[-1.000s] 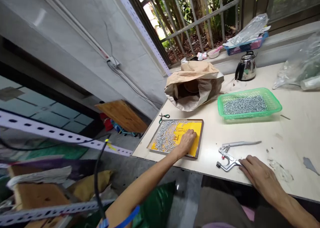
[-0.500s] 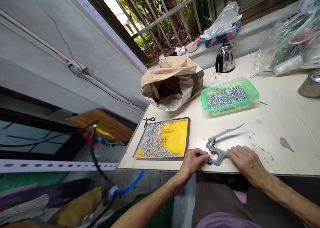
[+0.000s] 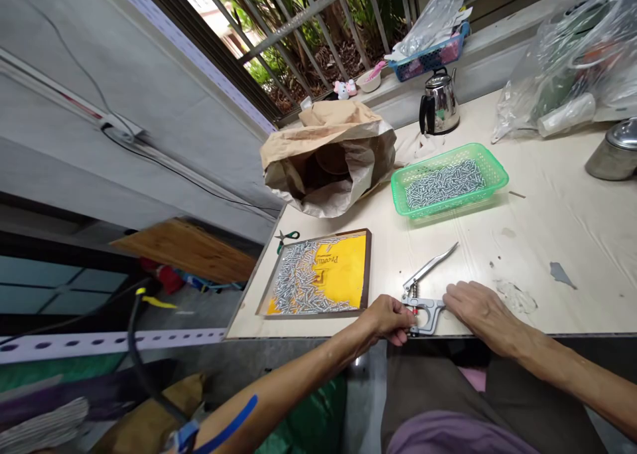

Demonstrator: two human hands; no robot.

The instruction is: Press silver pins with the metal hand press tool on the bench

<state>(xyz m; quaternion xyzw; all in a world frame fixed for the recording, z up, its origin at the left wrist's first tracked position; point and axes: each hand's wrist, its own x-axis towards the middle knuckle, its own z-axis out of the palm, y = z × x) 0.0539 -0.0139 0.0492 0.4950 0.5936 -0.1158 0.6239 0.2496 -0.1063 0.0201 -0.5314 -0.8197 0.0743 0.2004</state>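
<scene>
A grey metal hand tool (image 3: 430, 313) with a long lever and a small spring lies at the table's front edge. My left hand (image 3: 391, 318) is pinched at the tool's left end, and whatever sits between its fingertips is too small to make out. With fingers together, my right hand (image 3: 480, 311) grips the tool's right end. Left of them is a shallow tray (image 3: 369, 268) with a yellow sheet and many small metal pieces. Behind the tool, a green basket (image 3: 423, 210) holds more such metal pieces.
A brown paper bag (image 3: 323, 135) stands open at the back left, near green-handled scissors (image 3: 288, 236). A steel kettle (image 3: 440, 102), a plastic-wrapped bundle (image 3: 562, 75) and a metal container (image 3: 614, 152) are at the back and right.
The view has shifted slightly. My left hand has turned a little, its fingers lower at the tool's end. The tool's lever now points more steeply upward. My right hand remains at the tool.
</scene>
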